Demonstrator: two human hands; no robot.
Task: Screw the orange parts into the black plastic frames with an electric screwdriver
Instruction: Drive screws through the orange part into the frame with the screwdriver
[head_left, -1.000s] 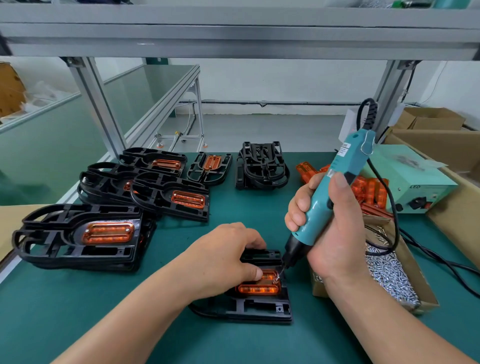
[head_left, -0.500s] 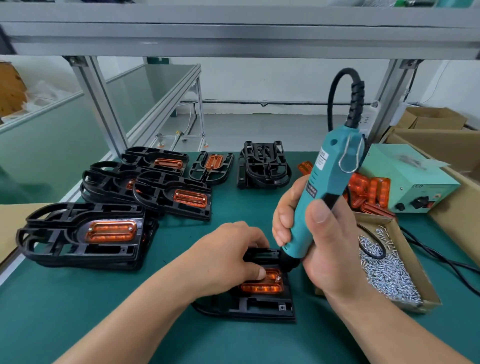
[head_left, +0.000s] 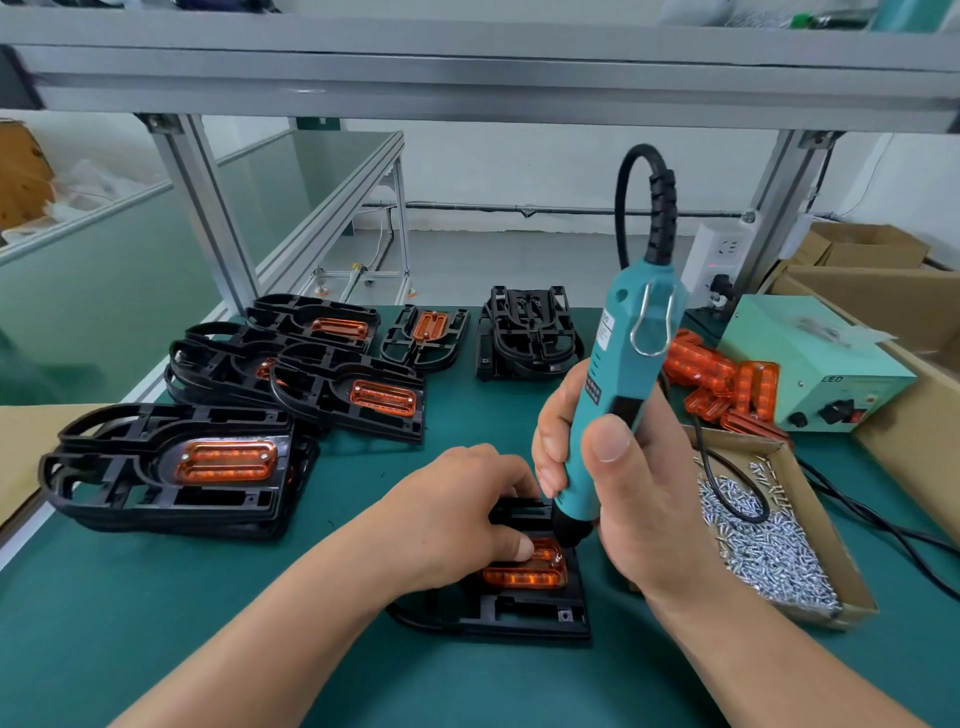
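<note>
Plastic like this is probably light, stiff and prone to skate, so the black frame (head_left: 524, 616) at front centre wants pinning: the left hand (head_left: 452, 514) holds the orange part (head_left: 524, 576) down in it, thumb on top, fingers bent. The right hand (head_left: 639, 499) grips the electric screwdriver (head_left: 618, 395), its tip at the part's right end. The screw box (head_left: 737, 440) lies just to the right, with the cord (head_left: 705, 467) looping over it.

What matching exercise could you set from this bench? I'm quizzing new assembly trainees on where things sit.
Things:
1 electric screwdriver
2 cardboard screw box
3 loose orange parts
4 black frame in work

Places:
a under the left hand
b beside the green power unit
c in the grip of the right hand
d just right of the right hand

Pairs: 1-c, 2-d, 3-b, 4-a
</note>
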